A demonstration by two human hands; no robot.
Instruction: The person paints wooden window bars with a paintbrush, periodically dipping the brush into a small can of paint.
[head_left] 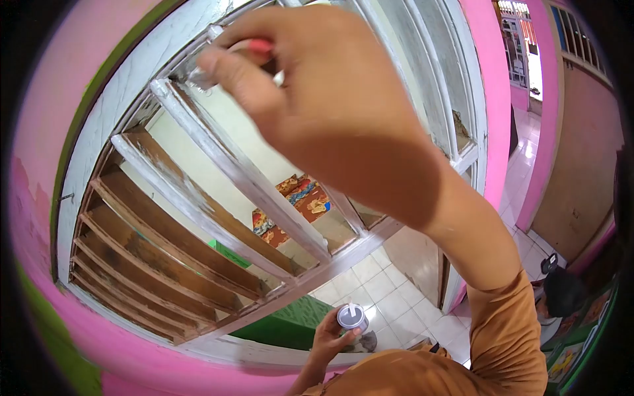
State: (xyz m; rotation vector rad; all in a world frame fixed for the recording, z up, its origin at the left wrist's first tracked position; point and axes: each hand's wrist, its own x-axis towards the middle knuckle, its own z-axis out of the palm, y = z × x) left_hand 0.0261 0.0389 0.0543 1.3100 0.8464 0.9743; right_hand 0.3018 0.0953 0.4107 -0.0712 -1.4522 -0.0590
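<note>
Long gaps run between the white-coated slats (232, 169), open to the room behind, widest near the middle. The lower-left brown slats (152, 208) leave only slim slits. The right hand (297, 79), gripping a brush (201, 78), and its forearm block the upper slats. The bottom rail (304, 280) closes the gaps' lower ends. Beneath it, the left hand (333, 338) and paint can (352, 318) obstruct part of the view to the tiled floor (413, 323); the pink wall edge (489, 86) bounds the right side.

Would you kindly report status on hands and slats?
Right hand raised at slats, gripping partly hidden tool. Left hand low, holding tin. Some slats whitish, others brown. Right arm blocks part of view.
</note>
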